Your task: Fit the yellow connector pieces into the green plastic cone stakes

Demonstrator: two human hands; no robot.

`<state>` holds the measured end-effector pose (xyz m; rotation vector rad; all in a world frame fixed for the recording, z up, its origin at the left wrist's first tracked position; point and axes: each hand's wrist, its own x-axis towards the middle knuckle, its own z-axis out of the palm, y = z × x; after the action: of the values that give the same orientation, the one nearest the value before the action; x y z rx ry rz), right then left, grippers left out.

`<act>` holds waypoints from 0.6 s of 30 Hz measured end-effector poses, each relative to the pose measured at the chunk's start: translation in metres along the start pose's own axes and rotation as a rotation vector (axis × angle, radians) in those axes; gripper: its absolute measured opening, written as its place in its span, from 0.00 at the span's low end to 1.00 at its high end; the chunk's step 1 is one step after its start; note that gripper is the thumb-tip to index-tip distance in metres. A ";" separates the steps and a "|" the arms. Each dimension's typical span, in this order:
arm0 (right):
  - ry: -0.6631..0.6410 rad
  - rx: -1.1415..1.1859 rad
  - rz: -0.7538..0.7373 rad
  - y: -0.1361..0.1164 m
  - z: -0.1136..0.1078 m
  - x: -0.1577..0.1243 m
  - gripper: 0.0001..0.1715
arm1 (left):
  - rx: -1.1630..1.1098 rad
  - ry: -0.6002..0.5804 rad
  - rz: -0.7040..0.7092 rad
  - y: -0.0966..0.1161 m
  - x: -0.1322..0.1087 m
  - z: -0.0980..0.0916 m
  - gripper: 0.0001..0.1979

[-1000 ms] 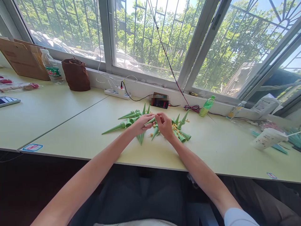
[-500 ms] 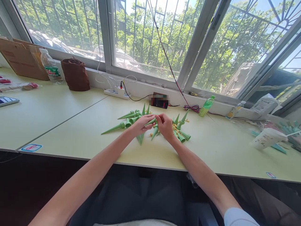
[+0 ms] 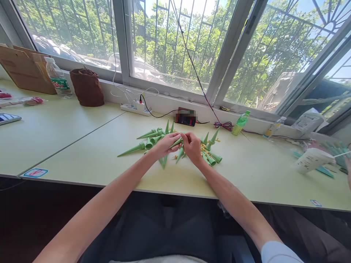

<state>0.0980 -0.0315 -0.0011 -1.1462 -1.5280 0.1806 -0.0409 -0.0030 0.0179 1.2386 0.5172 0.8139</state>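
**Both hands meet on one green cone at the centre of the frame**

The left hand [image 3: 164, 144] is closed around a green cone [image 3: 176, 142]. The cone lies slanted between the two hands, just above the table [image 3: 82, 153]. The right hand [image 3: 193, 148] has its fingers bent together and pinches the upper right end of the same cone. The two hands almost touch each other.

The fingertips cover the end of the cone. Whether a small piece is also between them is too small to tell. The lower part of the cone is hidden inside the left palm.

A pile of green cones [image 3: 153, 136] lies behind and under the left hand, and a single long cone [image 3: 131, 149] lies apart, to the left of it. More cones mixed with small yellow parts [image 3: 204, 148] lie just to the right of the right hand.

Behind the hands, near the window sill, stands a dark device [image 3: 185, 117] that is blurred. A white power strip [image 3: 136, 107] is to the left of it. In the upper left stand a brown pouch [image 3: 87, 87] and a water bottle [image 3: 58, 77]. A green bottle [image 3: 241, 123] stands to the right of the centre, and a white packet [image 3: 312, 160] lies at the right edge.
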 end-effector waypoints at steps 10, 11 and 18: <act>-0.011 0.018 0.026 -0.001 0.001 0.000 0.20 | 0.060 0.010 0.040 -0.004 0.001 -0.002 0.11; -0.010 0.023 0.018 -0.001 0.001 -0.001 0.20 | 0.068 0.009 0.053 -0.005 0.002 -0.002 0.11; -0.005 0.043 0.006 -0.002 0.001 -0.001 0.19 | 0.092 0.023 0.087 -0.006 0.001 0.001 0.12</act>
<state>0.0955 -0.0324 -0.0007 -1.1172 -1.5184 0.2198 -0.0379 -0.0038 0.0131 1.3456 0.5275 0.8863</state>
